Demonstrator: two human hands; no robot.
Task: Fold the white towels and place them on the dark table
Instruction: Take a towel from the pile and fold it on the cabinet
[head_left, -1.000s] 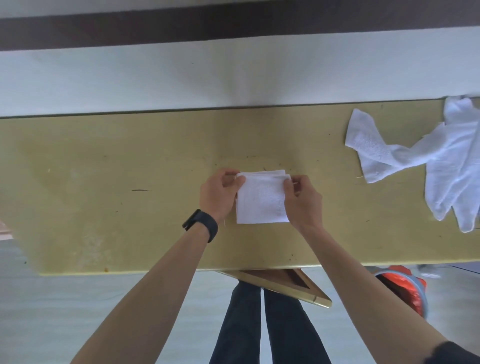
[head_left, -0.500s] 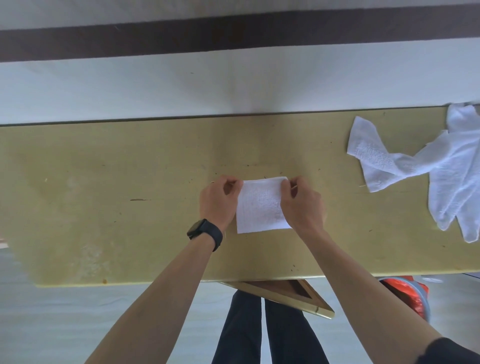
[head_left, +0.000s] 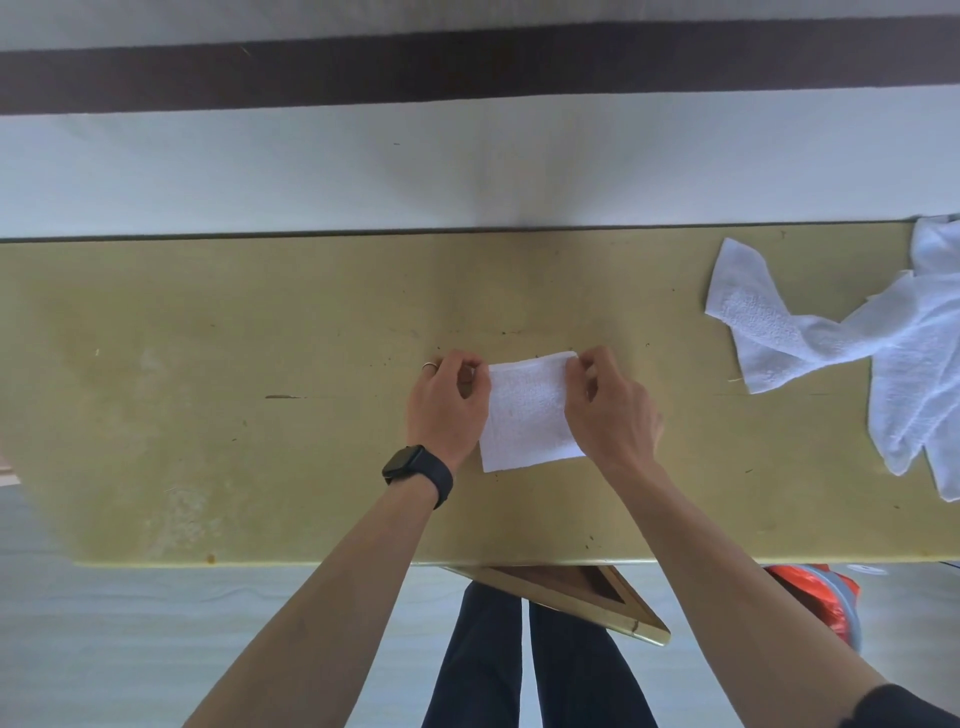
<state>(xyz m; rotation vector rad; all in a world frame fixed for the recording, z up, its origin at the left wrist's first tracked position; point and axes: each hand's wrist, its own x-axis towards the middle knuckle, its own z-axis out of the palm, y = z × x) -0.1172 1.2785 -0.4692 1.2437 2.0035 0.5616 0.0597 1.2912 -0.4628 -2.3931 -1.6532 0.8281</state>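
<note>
Head-worn view, steeply down, close

I wear a black smartwatch on my left wrist and a thin silver ring on that hand. My forearms are bare; a dark sleeve edge shows at five o'clock, dark trousers at six.

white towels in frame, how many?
At least 2: a folded towel pinched at its far corners by the left hand and right hand, and an unfolded heap at the table's right end, which may hold several.
</note>
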